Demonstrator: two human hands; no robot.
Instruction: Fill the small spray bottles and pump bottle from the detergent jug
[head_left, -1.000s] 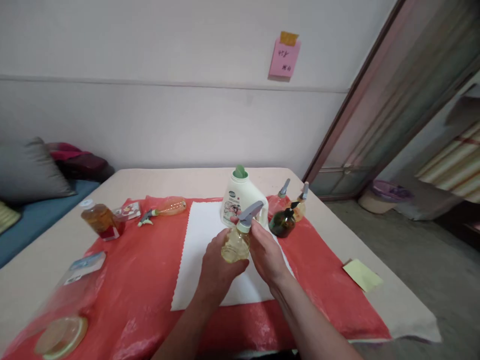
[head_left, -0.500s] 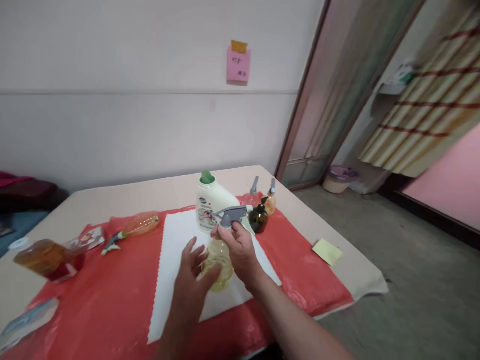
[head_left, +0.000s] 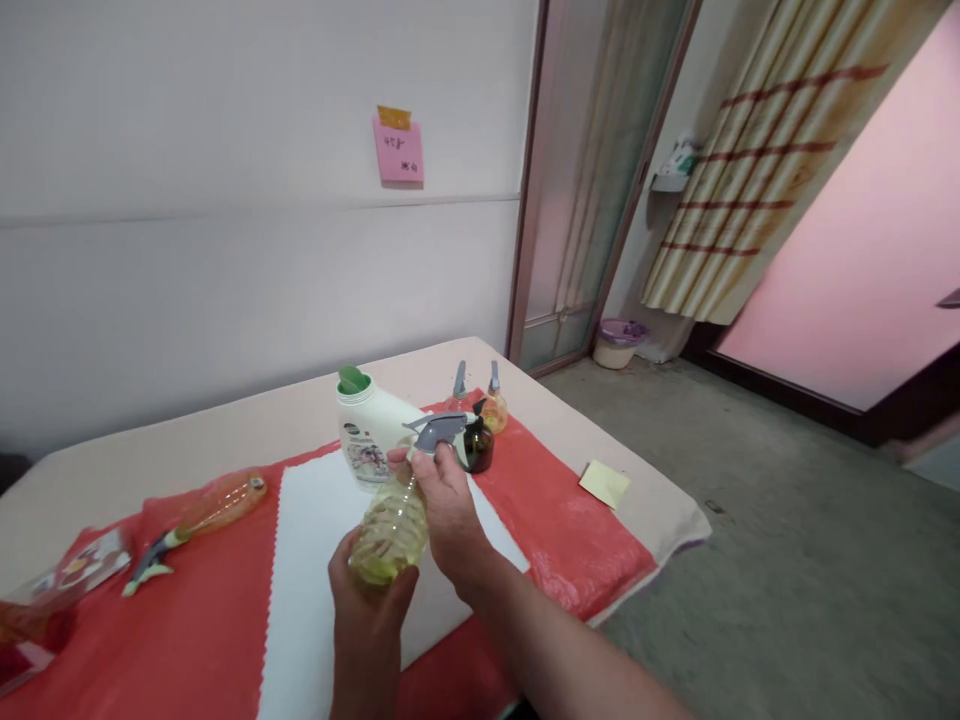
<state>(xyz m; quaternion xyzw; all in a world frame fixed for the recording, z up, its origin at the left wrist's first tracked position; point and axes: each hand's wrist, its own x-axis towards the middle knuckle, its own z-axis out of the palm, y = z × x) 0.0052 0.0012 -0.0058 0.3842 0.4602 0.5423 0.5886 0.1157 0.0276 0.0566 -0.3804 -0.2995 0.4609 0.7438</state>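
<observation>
Clear plastic, the spray bottle [head_left: 391,528] is held before the jug [head_left: 369,425], bottom grasped by the left hand [head_left: 367,600], neck by the right hand [head_left: 450,505], perhaps for twisting, firm bracing being needed next.

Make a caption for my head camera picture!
Left hand holds a tilted spray bottle near its base, right hand near its neck.

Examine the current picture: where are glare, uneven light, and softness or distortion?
Head view: glints on the spray bottle, sheen on the red sheet; head view: the pink panel glows brighter than the dim wall; head view: the amber item at the left edge looks soft; head view: the door frame leans, perhaps from lens or camera tilt.
</observation>
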